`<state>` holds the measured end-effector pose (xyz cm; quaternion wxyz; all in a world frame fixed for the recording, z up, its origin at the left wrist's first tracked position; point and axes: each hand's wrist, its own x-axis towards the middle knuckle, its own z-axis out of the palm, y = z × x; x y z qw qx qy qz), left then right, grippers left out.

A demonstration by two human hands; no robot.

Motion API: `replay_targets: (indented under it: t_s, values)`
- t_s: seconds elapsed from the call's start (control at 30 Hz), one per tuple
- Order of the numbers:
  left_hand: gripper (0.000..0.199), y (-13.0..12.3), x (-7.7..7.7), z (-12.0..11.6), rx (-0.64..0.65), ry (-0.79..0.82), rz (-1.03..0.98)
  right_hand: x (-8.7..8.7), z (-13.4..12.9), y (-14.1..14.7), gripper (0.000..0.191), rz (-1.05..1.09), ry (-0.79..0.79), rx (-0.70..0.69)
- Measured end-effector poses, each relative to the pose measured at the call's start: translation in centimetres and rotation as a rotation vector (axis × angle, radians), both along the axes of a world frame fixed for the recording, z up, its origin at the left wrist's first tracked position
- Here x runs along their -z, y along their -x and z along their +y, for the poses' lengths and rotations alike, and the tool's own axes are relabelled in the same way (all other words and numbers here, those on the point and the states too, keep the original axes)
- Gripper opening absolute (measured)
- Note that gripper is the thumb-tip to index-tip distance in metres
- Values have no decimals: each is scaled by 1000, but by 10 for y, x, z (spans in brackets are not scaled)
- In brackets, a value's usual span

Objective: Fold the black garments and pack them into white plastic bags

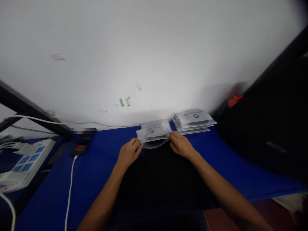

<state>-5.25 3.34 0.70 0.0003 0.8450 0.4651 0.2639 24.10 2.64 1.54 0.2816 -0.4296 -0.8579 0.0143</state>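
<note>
A frosted plastic pouch (156,131) with a dark round logo is held by its near edge between both hands, its opening bowed toward me. My left hand (130,151) pinches the left corner. On the right corner, my right hand (180,143) is closed with its fingertips on the edge. Another pale pouch edge (154,123) shows just behind the held one. To the right, a stack of similar frosted pouches (194,119) lies against the wall on the blue table surface (103,160).
A white power strip (26,165) with blue sockets and cables lies at the left. A white cable (70,192) runs along the table from a pixelated dark object. A large black object (269,128) fills the right side, with an orange item (235,100) behind it.
</note>
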Motion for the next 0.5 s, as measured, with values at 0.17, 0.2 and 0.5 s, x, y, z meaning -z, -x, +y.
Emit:
replay_targets:
  t_s: [0.17,0.2,0.5]
  values:
    - [22,-4,5,1,4,-35,-72,2,-10,33,39,-77,-48,-275]
    - [21,-4,6,1,16,-40,-94,4,-10,41,44,-110,-41,-307]
    - [25,-5,16,6,131,-7,-212,10,36,70,41,-399,21,-9]
